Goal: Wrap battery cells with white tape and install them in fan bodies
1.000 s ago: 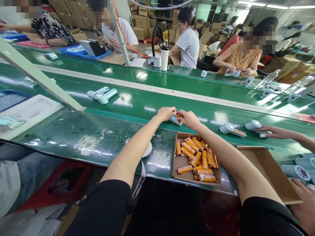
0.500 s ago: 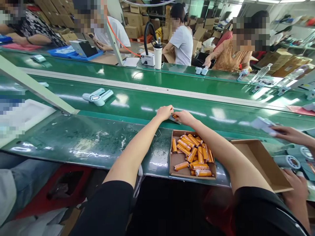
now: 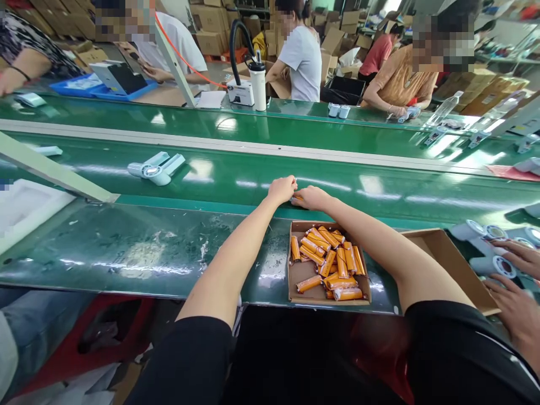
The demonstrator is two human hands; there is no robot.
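My left hand [image 3: 282,190] and my right hand [image 3: 311,198] meet over the near edge of the green conveyor belt [image 3: 236,197]. Under the right fingers shows the end of an orange battery [image 3: 297,197], with a sliver of a pale part beside it. The left fingers are pinched together close by; what they grip is mostly hidden. Just below my right forearm, a shallow cardboard box [image 3: 304,272] holds several orange batteries [image 3: 342,262] with thin dark wires.
Pale blue plastic housings [image 3: 159,171] lie on the belt to the left. At right, a cardboard box [image 3: 439,253] stands by a co-worker's hands [image 3: 512,298] and more housings [image 3: 491,264]. A slanted metal post [image 3: 54,169] rises at left. Several people sit across the belt.
My hands stay together, with less of the pale part showing between them. The co-worker's upper hand at right has come down to the housings. The camera view has shifted slightly.
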